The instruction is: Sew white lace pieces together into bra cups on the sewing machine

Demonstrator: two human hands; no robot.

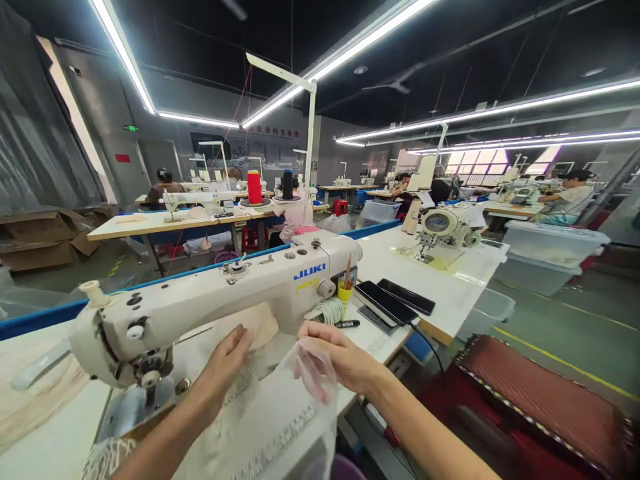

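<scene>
In the head view my right hand (333,353) pinches the edge of a clear plastic bag (280,427), whose film drapes over the fingers. Rows of small dark print run across the bag. My left hand (230,363) is stretched out flat beside a folded cream cloth (263,325); whether it touches the cloth I cannot tell. Both hands are in front of a white JUKI sewing machine (250,273), its needle end to the left. More pale fabric (40,400) lies at the left, and a white fringe (107,460) shows under my left forearm.
Right of the machine lie a cone of string (327,311), a yellow cup (345,291) with pencils, a black marker (348,324) and dark phones (385,301). Another sewing machine (443,227) stands beyond. A red padded seat (550,400) is at lower right. Several people work farther back.
</scene>
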